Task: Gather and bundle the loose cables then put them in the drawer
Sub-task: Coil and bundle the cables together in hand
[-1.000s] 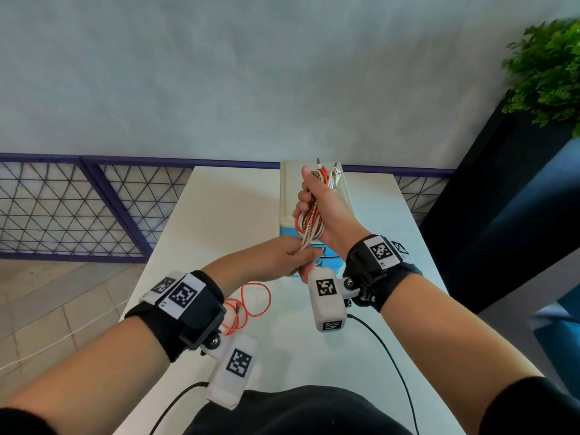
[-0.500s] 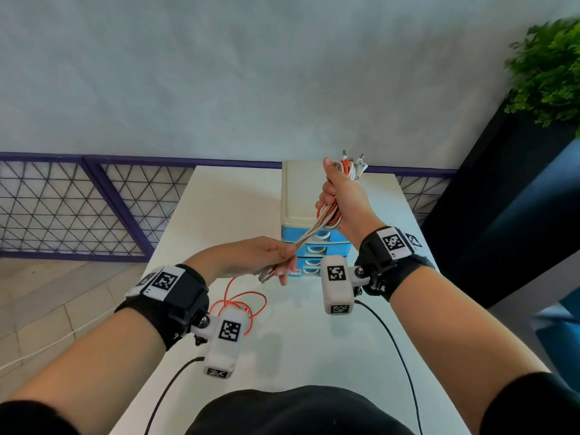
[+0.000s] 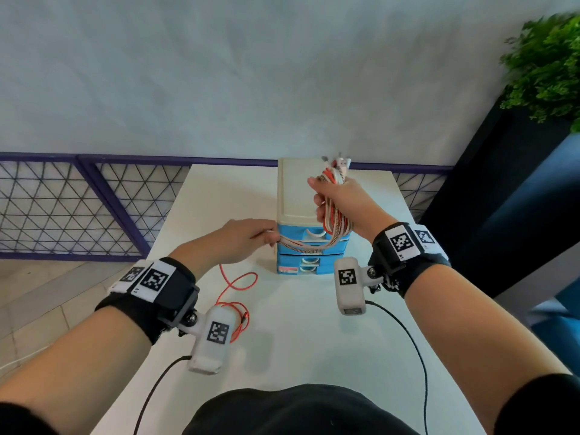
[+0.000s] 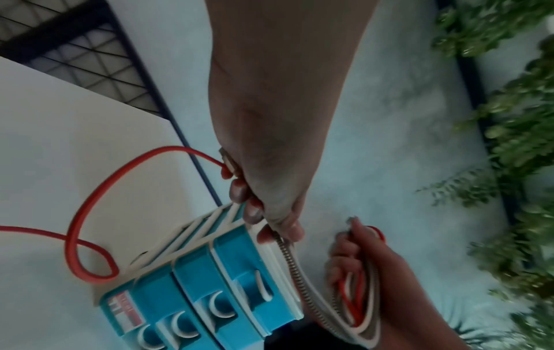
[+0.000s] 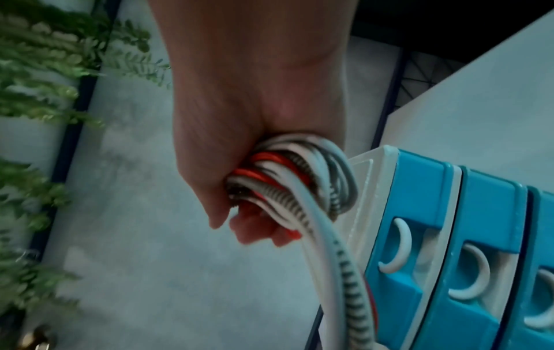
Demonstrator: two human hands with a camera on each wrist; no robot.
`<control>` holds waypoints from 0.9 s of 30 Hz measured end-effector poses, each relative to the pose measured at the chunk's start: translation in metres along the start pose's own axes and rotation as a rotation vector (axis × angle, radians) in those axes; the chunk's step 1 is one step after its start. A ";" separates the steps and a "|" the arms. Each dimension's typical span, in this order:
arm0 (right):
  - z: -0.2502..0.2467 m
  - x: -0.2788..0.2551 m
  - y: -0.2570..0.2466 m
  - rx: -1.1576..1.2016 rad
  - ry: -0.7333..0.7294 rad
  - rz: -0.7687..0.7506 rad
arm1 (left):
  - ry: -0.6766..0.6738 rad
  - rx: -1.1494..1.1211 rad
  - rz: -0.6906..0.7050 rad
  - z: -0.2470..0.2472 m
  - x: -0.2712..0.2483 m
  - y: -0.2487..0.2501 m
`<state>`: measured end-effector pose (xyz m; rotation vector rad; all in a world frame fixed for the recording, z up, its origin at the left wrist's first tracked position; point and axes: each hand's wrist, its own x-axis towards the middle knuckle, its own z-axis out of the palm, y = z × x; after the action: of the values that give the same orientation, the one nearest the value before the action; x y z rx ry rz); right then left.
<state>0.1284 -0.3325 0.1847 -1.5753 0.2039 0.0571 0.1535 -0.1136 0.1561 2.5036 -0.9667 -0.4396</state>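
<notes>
**Cable bundle held above the drawer unit**

The right hand [image 3: 340,204] is clenched around the looped cable bundle [image 3: 334,215], raised over the blue drawer unit [image 3: 309,246] at the table's [image 3: 314,334] far end. The left hand [image 3: 243,238] pinches a braided cable [image 3: 301,249] drawn leftward from the bundle. A red cable [image 3: 238,290] trails onto the table.

Head view overhead; wrist views close

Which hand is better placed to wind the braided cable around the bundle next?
Left. The left hand already pinches the braided cable at its free end, while the right hand is full, gripping the bundle.
</notes>
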 end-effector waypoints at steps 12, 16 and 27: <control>0.029 -0.020 0.006 0.010 -0.337 0.052 | 0.145 0.213 0.121 -0.042 0.018 0.030; 0.033 -0.025 0.009 0.146 -0.368 0.102 | 0.103 0.115 0.071 -0.043 0.015 0.032; 0.012 -0.016 0.015 -0.041 -0.288 0.096 | 0.010 -0.457 -0.215 -0.051 0.006 0.012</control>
<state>0.1113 -0.3193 0.1725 -1.5776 0.0520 0.3630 0.1728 -0.1121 0.2051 2.1895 -0.5189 -0.6335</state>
